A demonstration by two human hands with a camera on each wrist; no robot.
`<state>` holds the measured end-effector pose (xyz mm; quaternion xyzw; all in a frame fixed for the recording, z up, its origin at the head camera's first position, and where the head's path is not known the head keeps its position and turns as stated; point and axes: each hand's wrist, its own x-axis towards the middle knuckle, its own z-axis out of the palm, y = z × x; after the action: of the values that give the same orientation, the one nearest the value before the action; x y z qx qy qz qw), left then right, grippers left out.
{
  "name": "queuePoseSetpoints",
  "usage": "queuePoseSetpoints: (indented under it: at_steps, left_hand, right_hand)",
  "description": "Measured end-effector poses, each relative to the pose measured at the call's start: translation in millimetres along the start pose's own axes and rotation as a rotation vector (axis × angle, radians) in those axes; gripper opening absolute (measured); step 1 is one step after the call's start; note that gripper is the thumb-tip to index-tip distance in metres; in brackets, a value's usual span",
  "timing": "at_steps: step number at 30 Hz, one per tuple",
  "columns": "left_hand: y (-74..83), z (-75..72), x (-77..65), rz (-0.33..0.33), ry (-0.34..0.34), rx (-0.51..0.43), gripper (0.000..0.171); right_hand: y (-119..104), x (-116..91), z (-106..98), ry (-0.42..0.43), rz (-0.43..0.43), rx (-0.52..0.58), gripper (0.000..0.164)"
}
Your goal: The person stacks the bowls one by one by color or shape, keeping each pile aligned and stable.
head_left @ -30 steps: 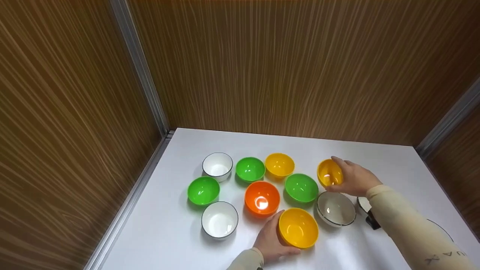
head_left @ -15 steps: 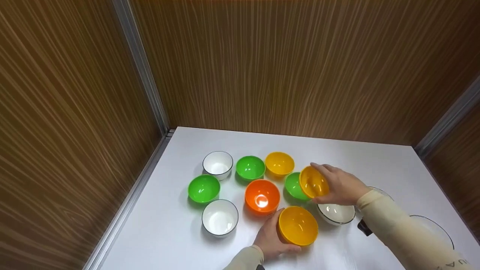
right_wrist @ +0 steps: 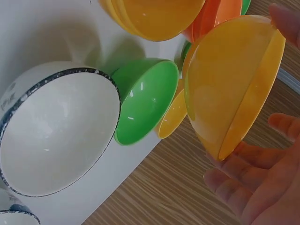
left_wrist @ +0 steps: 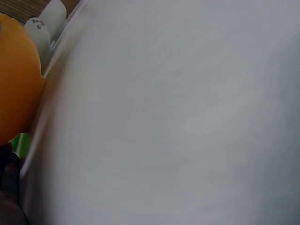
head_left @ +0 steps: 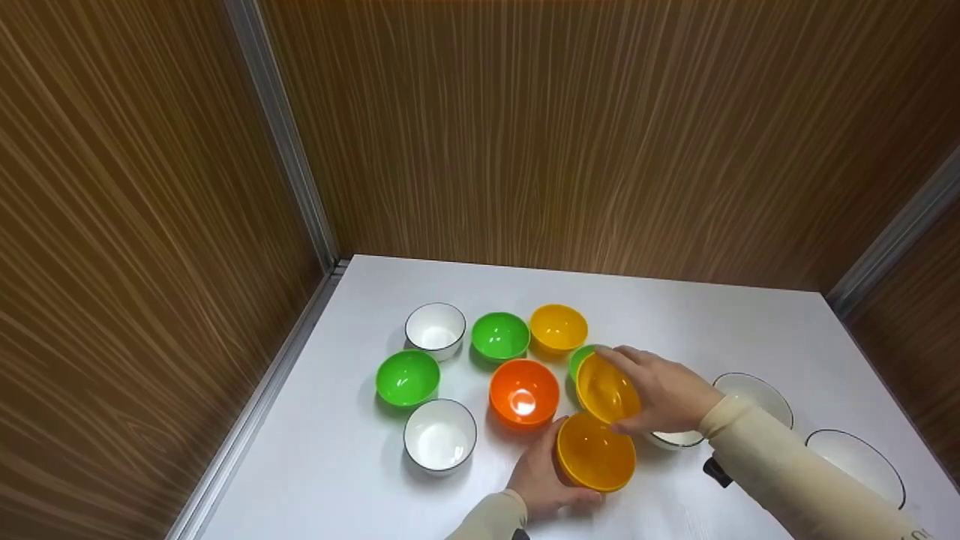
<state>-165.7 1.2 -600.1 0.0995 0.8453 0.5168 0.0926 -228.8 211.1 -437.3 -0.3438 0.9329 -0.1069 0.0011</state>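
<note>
White table (head_left: 300, 480) backed by wood-grain wall (head_left: 562, 135); near yellow bowl (head_left: 596, 454) gripped by wide-curved left hand (head_left: 541, 476), tilted yellow bowl (head_left: 604, 390) by wide-curved right hand (head_left: 667, 390).

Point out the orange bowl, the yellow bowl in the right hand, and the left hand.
Orange bowl (head_left: 524, 391): head view, on its inside.
Yellow bowl (head_left: 606, 388) in the right hand (head_left: 666, 388): head view, on the bowl's inside.
Left hand (head_left: 540, 476): head view, on the middle of the hand.
</note>
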Motion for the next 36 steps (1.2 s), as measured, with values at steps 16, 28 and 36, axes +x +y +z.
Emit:
queuePoseSetpoints:
  at_steps: [16, 28, 36]
  left_hand:
    - [-3.1, 0.5, 0.2, 0.027, 0.008, 0.006, 0.111]
    - [-6.2, 1.3, -0.4, 0.082, 0.034, 0.036, 0.111]
    - [-5.2, 2.0, -2.2, 0.09, 0.057, 0.04, 0.112]
  right_hand:
    - [-13, -9, 23, 0.003, -0.136, -0.03, 0.101]
    - [-17, -17, 37, -0.038, -0.173, 0.014, 0.103]
    - [-17, -19, 44, -0.029, -0.207, 0.008, 0.107]
